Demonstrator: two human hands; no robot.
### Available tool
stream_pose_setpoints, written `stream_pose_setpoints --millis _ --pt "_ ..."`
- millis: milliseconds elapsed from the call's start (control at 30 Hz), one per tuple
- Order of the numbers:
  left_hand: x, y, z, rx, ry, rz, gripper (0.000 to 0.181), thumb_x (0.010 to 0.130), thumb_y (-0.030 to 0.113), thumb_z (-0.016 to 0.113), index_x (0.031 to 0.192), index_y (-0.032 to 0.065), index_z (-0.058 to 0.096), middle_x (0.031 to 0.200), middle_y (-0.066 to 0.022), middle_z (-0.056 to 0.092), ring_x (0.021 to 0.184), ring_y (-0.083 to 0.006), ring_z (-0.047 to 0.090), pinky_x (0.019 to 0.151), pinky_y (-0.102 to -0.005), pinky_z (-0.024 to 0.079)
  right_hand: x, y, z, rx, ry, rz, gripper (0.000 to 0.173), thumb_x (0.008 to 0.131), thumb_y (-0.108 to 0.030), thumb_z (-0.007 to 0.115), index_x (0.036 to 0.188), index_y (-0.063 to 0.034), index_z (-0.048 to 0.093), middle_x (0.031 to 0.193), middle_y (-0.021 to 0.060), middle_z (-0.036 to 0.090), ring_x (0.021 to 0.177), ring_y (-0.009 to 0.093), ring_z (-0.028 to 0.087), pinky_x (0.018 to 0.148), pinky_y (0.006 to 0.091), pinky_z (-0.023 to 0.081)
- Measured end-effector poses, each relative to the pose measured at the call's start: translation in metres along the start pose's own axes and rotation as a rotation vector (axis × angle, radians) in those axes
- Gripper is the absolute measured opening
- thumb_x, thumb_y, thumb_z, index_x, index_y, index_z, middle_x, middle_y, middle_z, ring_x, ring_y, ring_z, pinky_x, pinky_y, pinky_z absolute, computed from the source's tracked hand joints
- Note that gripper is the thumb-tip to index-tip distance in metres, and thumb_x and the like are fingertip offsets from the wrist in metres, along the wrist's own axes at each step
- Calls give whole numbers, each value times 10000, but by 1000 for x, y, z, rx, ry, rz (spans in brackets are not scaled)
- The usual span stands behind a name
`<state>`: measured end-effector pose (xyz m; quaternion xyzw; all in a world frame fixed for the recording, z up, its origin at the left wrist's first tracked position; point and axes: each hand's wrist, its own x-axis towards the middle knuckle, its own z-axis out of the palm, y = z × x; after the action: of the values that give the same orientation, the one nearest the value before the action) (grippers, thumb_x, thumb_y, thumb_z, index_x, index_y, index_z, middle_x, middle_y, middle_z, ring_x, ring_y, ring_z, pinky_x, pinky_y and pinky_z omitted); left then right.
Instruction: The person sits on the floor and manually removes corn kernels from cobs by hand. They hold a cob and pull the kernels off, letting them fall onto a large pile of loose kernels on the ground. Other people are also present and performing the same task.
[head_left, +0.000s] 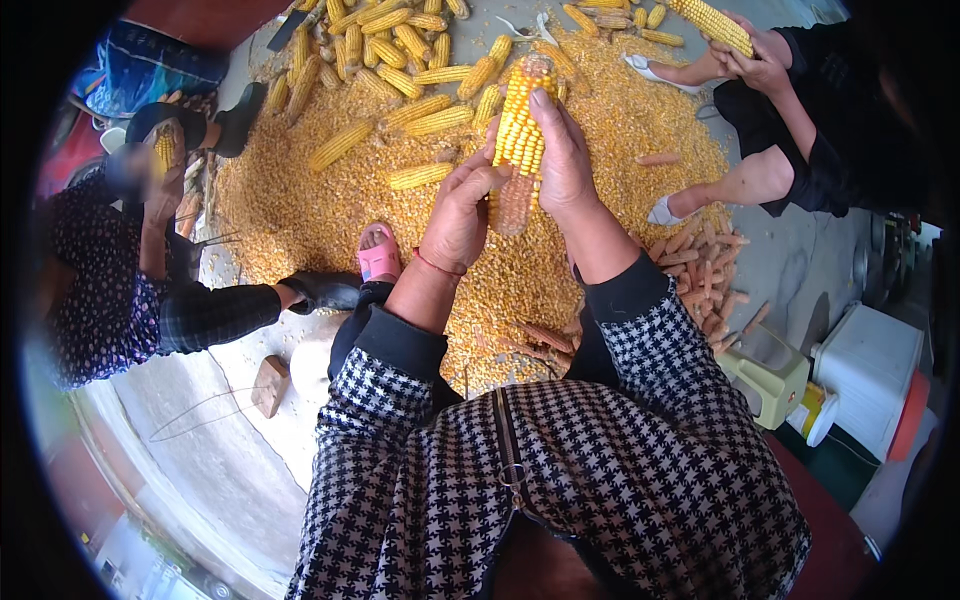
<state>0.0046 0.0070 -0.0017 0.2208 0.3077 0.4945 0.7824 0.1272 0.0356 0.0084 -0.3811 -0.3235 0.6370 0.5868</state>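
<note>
Both of my hands hold one ear of dried corn (519, 139) upright over a wide heap of loose corn kernels (315, 217). My right hand (561, 154) wraps its right side, thumb on the kernels. Lower down on the left, my left hand (466, 206) has its thumb at the edge where the kernels end; its other fingers are partly hidden behind the ear. The ear's lower end is bare cob, while yellow kernels cover most of the part above. Several whole ears (439, 120) lie on the heap beyond my hands.
Stripped cobs (705, 270) are piled at right, near a pale green plastic stool (772, 375) and a white container (866, 375). Co-workers sit at left and right, each holding an ear. A pink sandal (379, 259) rests at the heap's edge; a wooden block (271, 386) lies lower left.
</note>
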Motion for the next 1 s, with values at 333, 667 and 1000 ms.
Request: stream_pose_setpoints --millis 333,667,1000 --pt "-2 -2 -1 77 64 -2 392 885 59 564 1253 -75 542 1208 -84 612 1065 -133 585 963 -264 426 1 4 0 -81 26 -45 501 984 -496 434 1048 -16 564 814 94 643 720 153 643 698 278 526" --pt "-1 1 -4 68 4 -42 417 861 43 551 1260 -75 522 1174 -70 617 1024 -122 589 918 -248 443 2 6 -1 -5 28 2 455 983 -438 491 1194 -36 524 877 63 627 747 137 634 683 244 519" --pt "3 -8 -13 234 73 -63 407 824 93 584 1211 -31 555 957 -2 622 759 -56 558 665 -188 438 2 16 -4 -103 52 -22 439 926 -405 627 1159 -36 573 959 19 603 860 87 571 753 238 475"
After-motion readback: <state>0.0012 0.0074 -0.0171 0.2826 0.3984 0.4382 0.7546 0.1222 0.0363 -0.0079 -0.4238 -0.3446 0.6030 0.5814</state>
